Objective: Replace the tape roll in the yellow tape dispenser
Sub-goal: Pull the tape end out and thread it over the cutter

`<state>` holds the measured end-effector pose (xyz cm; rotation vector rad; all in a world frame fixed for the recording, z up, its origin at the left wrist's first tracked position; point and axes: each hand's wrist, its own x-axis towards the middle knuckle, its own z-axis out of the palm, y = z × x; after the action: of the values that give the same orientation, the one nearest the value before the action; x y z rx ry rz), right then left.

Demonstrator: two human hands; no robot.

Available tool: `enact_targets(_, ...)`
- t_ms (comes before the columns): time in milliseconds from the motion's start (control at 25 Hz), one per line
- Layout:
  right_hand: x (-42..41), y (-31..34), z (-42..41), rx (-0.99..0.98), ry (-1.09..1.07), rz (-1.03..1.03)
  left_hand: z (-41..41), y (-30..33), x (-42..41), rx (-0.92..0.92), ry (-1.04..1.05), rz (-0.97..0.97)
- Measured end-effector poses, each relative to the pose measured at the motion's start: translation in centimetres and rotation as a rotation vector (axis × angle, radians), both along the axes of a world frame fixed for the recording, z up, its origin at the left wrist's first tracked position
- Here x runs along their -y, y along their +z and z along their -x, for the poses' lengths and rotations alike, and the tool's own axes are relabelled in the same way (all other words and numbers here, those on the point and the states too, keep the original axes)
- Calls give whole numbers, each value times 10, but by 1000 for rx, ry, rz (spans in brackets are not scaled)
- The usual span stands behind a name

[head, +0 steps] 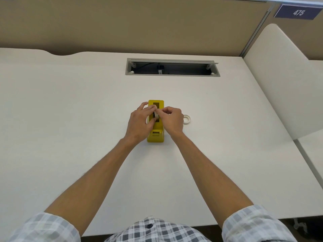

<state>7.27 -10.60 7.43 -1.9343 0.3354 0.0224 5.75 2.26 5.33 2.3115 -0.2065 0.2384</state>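
Note:
The yellow tape dispenser (pixel 156 135) stands in the middle of the white desk (pixel 70 110), its long side running away from me. Both hands meet over its open slot. My left hand (pixel 139 123) comes from the left, and its fingers and thumb hold a pale tape roll (pixel 156 115) standing on edge in the slot. My right hand (pixel 172 120) pinches the same roll from the right. Most of the roll is hidden by the fingers. A second white tape roll (pixel 186 119) lies flat on the desk just right of my right hand.
A recessed cable tray (pixel 172 67) with its lid open sits in the desk behind the dispenser. A beige partition wall runs along the back. A white divider panel (pixel 279 81) rises on the right edge of the desk.

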Motion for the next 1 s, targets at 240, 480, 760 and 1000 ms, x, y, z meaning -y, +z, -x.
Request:
enact_targets(240,3,0,1,5,20,-8,-9,5,0,-74,-2,-12)
enact_targets(480,0,3,1,4,10,46,-5,1,0,-30,-12,-16)
enact_targets(760,-1,3,4,23,18,107,2,0,1,16,47,49)
enact_targets(1000,0,3,5,35,29,104,4,-4,4,-57,2,83)
